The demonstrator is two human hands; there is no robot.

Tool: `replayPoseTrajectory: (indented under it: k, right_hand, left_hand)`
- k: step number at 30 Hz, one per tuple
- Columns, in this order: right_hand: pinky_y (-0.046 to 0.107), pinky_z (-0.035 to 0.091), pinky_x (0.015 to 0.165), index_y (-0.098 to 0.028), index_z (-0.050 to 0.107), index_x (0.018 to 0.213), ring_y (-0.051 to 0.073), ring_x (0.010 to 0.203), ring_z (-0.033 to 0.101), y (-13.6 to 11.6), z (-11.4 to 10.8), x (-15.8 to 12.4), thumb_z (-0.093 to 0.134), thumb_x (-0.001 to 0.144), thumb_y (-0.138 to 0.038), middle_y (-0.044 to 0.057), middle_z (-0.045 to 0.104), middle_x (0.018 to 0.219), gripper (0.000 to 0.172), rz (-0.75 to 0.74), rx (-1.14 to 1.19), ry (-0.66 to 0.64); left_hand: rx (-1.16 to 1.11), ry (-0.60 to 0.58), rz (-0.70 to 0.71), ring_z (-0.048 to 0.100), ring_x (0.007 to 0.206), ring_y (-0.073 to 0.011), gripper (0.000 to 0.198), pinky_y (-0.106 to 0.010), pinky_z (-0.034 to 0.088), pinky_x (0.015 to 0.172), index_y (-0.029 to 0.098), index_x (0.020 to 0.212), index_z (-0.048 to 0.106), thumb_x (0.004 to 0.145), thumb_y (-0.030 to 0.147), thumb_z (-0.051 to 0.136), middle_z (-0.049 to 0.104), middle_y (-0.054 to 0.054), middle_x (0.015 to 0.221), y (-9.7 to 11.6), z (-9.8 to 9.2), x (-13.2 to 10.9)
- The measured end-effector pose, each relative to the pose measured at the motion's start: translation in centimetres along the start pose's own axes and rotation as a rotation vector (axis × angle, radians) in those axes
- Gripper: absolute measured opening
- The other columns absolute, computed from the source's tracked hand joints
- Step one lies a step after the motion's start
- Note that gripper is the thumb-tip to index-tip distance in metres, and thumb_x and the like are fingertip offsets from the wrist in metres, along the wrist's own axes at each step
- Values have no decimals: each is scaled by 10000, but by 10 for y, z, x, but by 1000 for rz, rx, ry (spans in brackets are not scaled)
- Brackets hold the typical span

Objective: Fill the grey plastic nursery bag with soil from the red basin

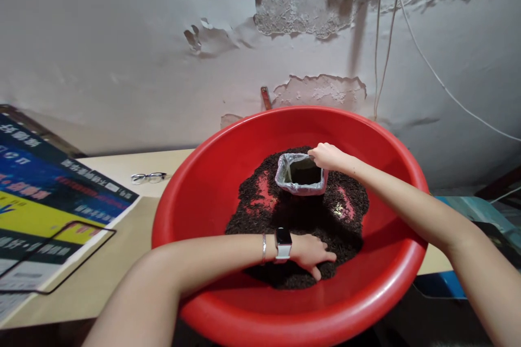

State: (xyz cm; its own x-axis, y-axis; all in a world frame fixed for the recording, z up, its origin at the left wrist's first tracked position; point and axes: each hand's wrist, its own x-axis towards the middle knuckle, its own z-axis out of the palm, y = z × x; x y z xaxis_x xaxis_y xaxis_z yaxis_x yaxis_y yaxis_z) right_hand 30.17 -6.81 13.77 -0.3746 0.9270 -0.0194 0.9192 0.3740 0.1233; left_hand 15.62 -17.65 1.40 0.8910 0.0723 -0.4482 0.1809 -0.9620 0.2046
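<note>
Gripping pot (302, 174) rim: right hand (328, 155), fingers clamped; left hand (311, 254) fingers spread on soil (260, 217); basin (203, 195) rim well apart

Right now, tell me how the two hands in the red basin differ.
The left hand lies flat, palm down, pressed into the dark soil near the front of the red basin; the right hand is raised and grips the rim of the small lined pot farther back. The left wrist carries a watch and a bracelet; the right wrist is bare. Both reach inside the basin.
</note>
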Motion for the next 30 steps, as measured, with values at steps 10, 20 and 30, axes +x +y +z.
replayPoseTrajectory:
  k: [10, 20, 30]
  right_hand:
    - [327, 482, 726, -155, 667, 1126, 298, 1001, 648, 1, 1, 0, 399, 898, -163, 183, 676, 1018, 352, 4, -3, 25]
    - [312, 464, 757, -174, 657, 1166, 267, 986, 649, -1, -7, -4, 416, 917, -181, 164, 678, 1050, 347, -6, -10, -20]
    - [343, 417, 815, -154, 630, 1141, 255, 992, 592, -11, -12, -12, 396, 930, -207, 169, 638, 1073, 320, -76, -57, 113]
  left_hand:
    - [132, 347, -169, 675, 864, -225, 373, -283, 508, 712, 202, 1167, 530, 849, 350, 656, 671, -88, 1019, -12, -90, -42]
    - [145, 695, -590, 578, 1065, -263, 478, -357, 479, 868, 205, 1242, 534, 838, 432, 648, 620, -96, 1170, -58, -124, -80]
    - [-3, 659, -650, 603, 1029, -219, 302, -311, 472, 870, 160, 1182, 549, 959, 324, 428, 644, -92, 1160, -111, -108, -85]
